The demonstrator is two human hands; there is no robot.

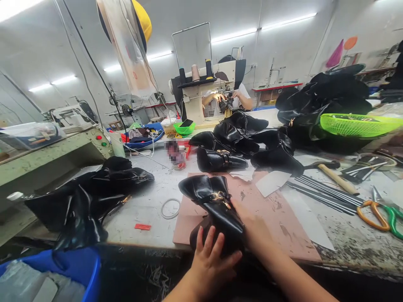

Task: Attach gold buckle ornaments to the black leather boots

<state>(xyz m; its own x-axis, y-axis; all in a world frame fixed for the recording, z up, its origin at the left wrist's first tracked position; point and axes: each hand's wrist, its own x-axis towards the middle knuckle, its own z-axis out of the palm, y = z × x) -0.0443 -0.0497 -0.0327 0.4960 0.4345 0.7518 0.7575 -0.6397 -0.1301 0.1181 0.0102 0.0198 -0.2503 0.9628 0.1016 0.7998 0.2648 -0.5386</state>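
Observation:
A black leather boot upper point(225, 216), with a strap and gold buckle across it, lies over the near edge of a pink board point(264, 209). My left hand point(212, 256) spans its near end, fingers spread over the leather and thumb toward the right. On the upper's right side, my right hand point(252, 222) grips it near the buckle; its fingertips are hidden behind the leather. Just beyond the board sits another black upper with a gold buckle point(220, 160), among several more black uppers point(229, 134).
Black uppers point(85, 197) lie at left, above a blue bin point(94, 268). Scissors point(378, 216), a hammer point(338, 178) and striped strips point(324, 195) lie right. A green basket point(355, 125) rests beside piled uppers. Behind, a co-worker's hands point(218, 97) work at a sewing machine point(193, 105).

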